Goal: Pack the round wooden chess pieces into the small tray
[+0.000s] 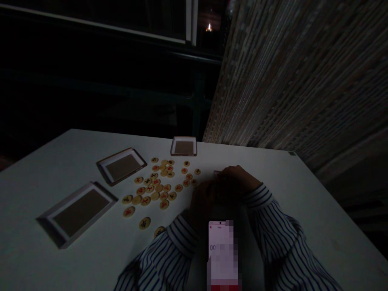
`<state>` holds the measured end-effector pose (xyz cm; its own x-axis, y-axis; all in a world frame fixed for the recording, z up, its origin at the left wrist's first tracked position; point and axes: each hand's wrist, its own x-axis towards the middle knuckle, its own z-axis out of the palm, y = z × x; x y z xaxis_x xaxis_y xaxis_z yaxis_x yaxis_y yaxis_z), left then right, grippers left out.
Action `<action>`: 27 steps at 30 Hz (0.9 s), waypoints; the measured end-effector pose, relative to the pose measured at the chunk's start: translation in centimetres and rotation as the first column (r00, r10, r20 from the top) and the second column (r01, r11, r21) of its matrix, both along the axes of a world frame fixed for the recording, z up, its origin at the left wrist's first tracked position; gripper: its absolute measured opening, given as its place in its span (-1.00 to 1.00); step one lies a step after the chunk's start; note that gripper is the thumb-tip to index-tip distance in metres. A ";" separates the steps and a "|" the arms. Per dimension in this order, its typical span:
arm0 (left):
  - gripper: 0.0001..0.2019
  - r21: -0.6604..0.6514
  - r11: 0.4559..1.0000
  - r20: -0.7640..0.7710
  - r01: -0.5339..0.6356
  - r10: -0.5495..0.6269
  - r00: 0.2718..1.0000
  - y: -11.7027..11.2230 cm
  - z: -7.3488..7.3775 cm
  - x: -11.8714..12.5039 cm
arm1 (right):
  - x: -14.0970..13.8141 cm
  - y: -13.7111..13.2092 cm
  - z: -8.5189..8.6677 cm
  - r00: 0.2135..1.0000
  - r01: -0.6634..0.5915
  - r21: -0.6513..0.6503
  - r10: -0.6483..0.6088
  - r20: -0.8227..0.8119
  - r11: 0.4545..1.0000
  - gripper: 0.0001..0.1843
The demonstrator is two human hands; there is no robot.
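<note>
Both my hands meet near the middle of a white table [303, 194], in dim light. My left hand [202, 202] and my right hand [236, 180] are curled together around a small object [217, 173] that I cannot make out. Both arms wear striped sleeves. Just left of the hands lie several round wooden game pieces [157, 184] with red or black marks, scattered flat on the table.
Two shallow rectangular trays [77, 212] [121, 165] lie on the left of the table, and a smaller tray [183, 146] sits at the far edge. A lit phone [222, 250] stands close below the camera. A woven blind [303, 72] hangs at the right.
</note>
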<state>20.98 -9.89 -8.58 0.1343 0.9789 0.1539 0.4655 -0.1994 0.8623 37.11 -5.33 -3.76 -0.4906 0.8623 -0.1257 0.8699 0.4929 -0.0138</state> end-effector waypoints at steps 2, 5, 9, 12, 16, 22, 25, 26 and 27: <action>-0.74 0.011 1.000 0.005 0.006 -0.006 1.000 0.0 -0.1 0.0 | 0.0 0.0 0.2 1.000 -0.001 -0.003 0.001 0.003 1.000 -0.72; -0.75 0.005 1.000 0.010 0.009 -0.010 1.000 0.1 -0.2 -0.1 | 0.2 0.0 0.3 1.000 0.002 -0.023 -0.002 -0.009 1.000 -0.71; -0.73 -0.007 1.000 0.016 0.003 -0.003 1.000 0.0 -0.3 -0.1 | 0.3 0.1 0.2 1.000 -0.002 -0.014 0.001 -0.010 1.000 -0.71; -0.73 -0.031 0.999 0.028 0.013 -0.012 1.000 -0.1 0.0 -0.1 | 0.2 0.0 0.3 1.000 -0.010 -0.008 0.010 0.007 1.000 -0.74; -0.73 -0.033 0.999 0.028 0.030 -0.029 0.999 -0.1 0.3 -0.2 | -0.2 -0.3 0.9 1.000 -0.005 -0.016 0.005 0.031 1.000 -0.78; -0.74 -0.035 0.999 0.007 0.004 -0.004 1.000 -0.2 0.2 -0.2 | -0.6 -0.2 0.9 0.996 -0.002 -0.035 0.005 0.094 0.999 -0.78; -0.74 -0.041 0.999 0.006 0.005 -0.005 1.000 -0.2 0.3 -0.2 | -0.5 -0.1 0.8 0.996 0.000 -0.042 0.004 0.094 0.999 -0.78; -0.73 -0.042 0.999 0.008 0.012 -0.012 1.000 -0.2 0.3 -0.2 | -0.5 -0.1 0.8 0.996 -0.002 -0.041 0.005 0.088 0.999 -0.78; -0.73 -0.044 0.999 0.011 0.019 -0.019 1.000 -0.2 0.3 -0.2 | -0.5 -0.1 0.9 0.997 -0.004 -0.040 0.007 0.080 0.999 -0.77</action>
